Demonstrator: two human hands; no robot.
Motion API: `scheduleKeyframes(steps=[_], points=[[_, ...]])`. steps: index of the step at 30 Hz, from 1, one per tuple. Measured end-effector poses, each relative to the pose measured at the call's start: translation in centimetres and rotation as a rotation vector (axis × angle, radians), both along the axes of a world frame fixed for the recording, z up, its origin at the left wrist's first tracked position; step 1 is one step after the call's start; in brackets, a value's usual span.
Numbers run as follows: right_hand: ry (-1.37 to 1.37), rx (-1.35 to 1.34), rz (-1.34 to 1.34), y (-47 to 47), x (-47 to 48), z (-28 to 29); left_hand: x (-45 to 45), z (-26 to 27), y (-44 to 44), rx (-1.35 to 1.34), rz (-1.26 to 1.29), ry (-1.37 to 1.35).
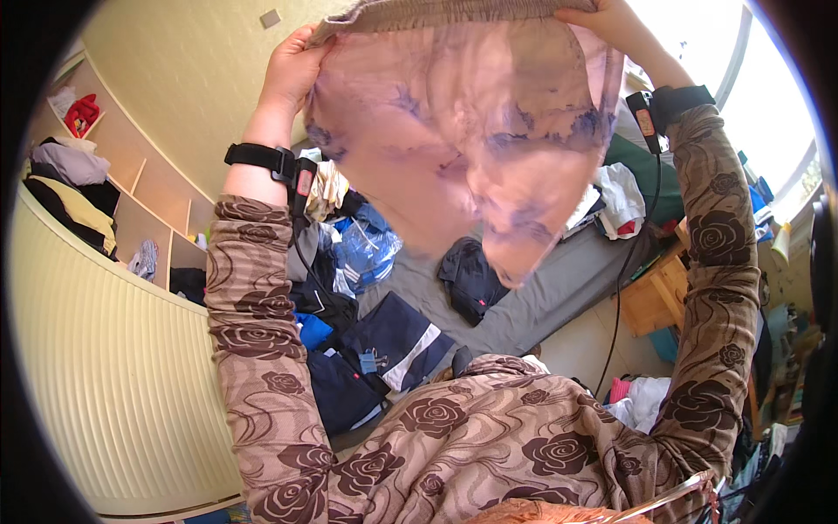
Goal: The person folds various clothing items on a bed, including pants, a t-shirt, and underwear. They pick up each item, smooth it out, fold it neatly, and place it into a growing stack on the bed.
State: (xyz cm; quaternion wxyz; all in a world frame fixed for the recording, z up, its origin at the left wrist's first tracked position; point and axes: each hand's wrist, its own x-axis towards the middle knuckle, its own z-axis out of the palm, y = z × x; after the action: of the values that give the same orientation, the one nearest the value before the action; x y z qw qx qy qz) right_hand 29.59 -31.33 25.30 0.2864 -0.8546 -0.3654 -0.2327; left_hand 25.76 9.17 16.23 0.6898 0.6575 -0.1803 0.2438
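Observation:
A thin pinkish-mauve garment [419, 131] with dark tie-dye-like patches and a gathered elastic waistband hangs spread out at the top of the view. My left hand [291, 72] grips one end of the waistband, and my right hand [592, 19] pinches the other end near the top edge. The fabric's lower part tapers downward and looks blurred. Below it, a folded dark garment [461, 281] lies on a grey sheet [530, 314]. Nearer to me are a folded navy garment with a white stripe [399, 334] and a blue binder clip [368, 361] beside it.
On the left stand shelves [147, 177] with clothes and a ribbed cream door [124, 367]. A clear plastic bag with blue clothing [366, 252] lies on the bed's left. White clothes [619, 196] and a wooden stool or cabinet [655, 295] are on the right. A cable [619, 295] hangs from my right wrist.

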Motion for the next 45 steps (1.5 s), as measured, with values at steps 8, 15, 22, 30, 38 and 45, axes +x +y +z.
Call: scheduleKeyframes(steps=[8, 15, 22, 30, 38, 45], points=[[-0.228, -0.220, -0.112, -4.1, 2.5, 0.6, 1.2, 2.7, -2.2, 0.309, -0.090, 0.105], [0.313, 0.014, -0.111, -5.0, 1.2, -1.7, 0.8, 2.0, -4.2, 0.393, -0.149, 0.178], [0.190, -0.010, -0.351, -3.8, 5.1, -3.3, 2.3, 0.7, -7.3, 0.250, 0.069, 0.351], [0.283, 0.340, -0.106, 7.1, -0.7, -4.8, -0.7, 1.2, -15.8, 0.094, -0.288, 0.207], [0.270, 0.322, 0.265, 4.3, -2.2, -3.4, -1.1, -1.9, -12.2, 0.261, -0.169, -0.081], [0.477, 0.269, 0.399, -0.2, -2.2, -3.9, 2.5, -8.8, -12.3, -0.189, -0.725, 0.280]])
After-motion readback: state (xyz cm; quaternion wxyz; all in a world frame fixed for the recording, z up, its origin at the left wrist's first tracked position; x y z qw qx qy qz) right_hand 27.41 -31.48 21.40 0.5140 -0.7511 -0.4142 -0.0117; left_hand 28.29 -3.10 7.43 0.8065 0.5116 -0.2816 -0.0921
